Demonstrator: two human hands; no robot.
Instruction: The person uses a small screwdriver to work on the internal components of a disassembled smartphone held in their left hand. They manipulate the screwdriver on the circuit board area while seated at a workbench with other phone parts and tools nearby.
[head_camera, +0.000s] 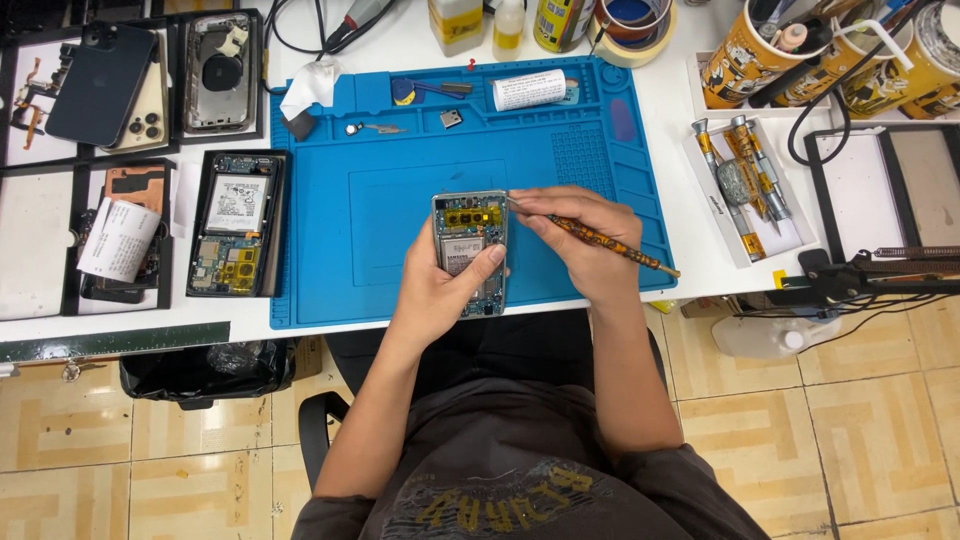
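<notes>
While the opened phone (470, 250) rests near the front edge of the blue work mat (330, 230), the left hand (440, 285) cups it from below and from its left side, thumb laid across the exposed battery, fingers closed firmly around the phone's body. Right of the phone, the right hand (580, 240) is closed in a pen-like pinch on a slim amber-patterned tool (600, 240), whose fine tip touches the phone's upper right corner while its tail points away to the right, out past the hand. Behind the phone, along the mat's far rim, a white cylinder (528, 90) lies in a tray slot, with a small metal part (450, 118) and a folded white cloth (308, 92) to its left. Left of the phone, off the mat, a second disassembled phone (235, 225) sits in a black tray, its battery and yellow flex showing; farther left and behind it lie a dark phone back (100, 70) and an empty silver phone frame (220, 70). Right of the phone, beyond the mat's edge, a white tray holds several screwdrivers (745, 185) with amber grips, and behind them stand patterned cups (760, 50) stuffed with tools. Near the phone's front side, the person's dark shirt and a black chair fill the lower view over a tiled floor.
</notes>
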